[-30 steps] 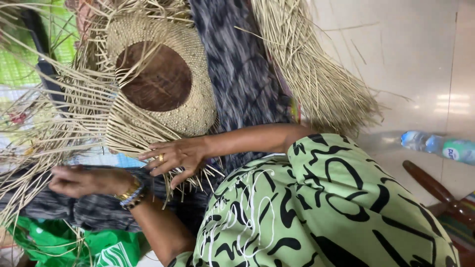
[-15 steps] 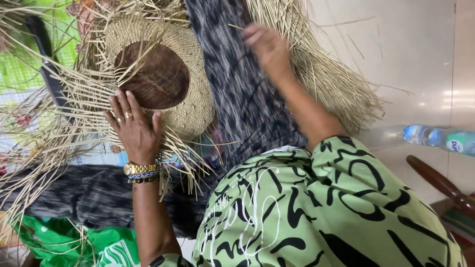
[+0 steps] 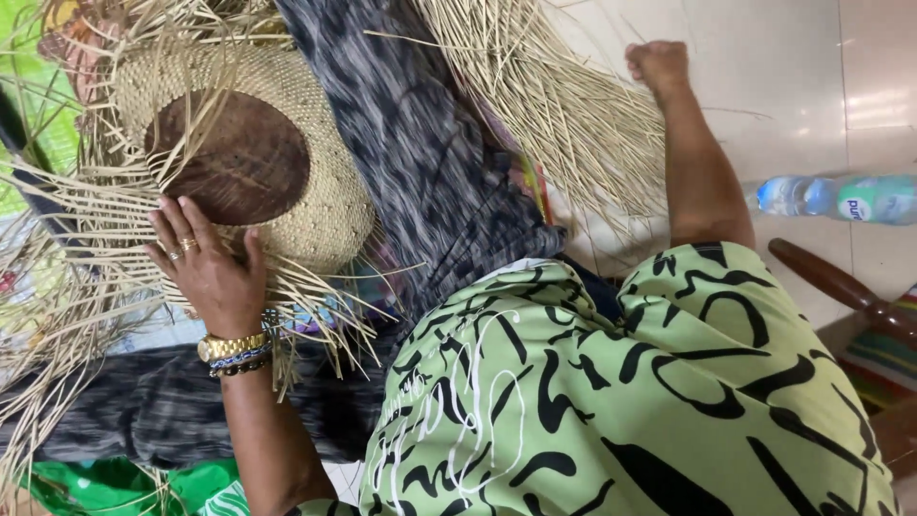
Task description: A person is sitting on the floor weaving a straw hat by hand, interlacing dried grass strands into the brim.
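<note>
A half-woven straw hat (image 3: pixel 315 205) with loose strands sticking out all round lies on a dark patterned cloth (image 3: pixel 430 162), over a round dark brown wooden form (image 3: pixel 239 162). My left hand (image 3: pixel 205 272), with a gold watch, bead bracelets and a ring, rests flat on the hat's edge beside the form, fingers spread. My right hand (image 3: pixel 657 65) is stretched out far past a bundle of loose straw (image 3: pixel 564 124). It is closed in a fist, seemingly on a thin straw strand. My green and black patterned top (image 3: pixel 621 401) fills the lower right.
A plastic water bottle (image 3: pixel 831 198) lies on the pale tiled floor (image 3: pixel 764 57) at the right. Below the bottle is a dark wooden furniture leg (image 3: pixel 831 282). Green fabric (image 3: pixel 115 483) shows at the bottom left. Long straw ends fan out along the left edge.
My right hand went from the lap up into the straw bundle, then pulled away to the right in a fist. My left hand moved onto the hat and stays pressed there.
</note>
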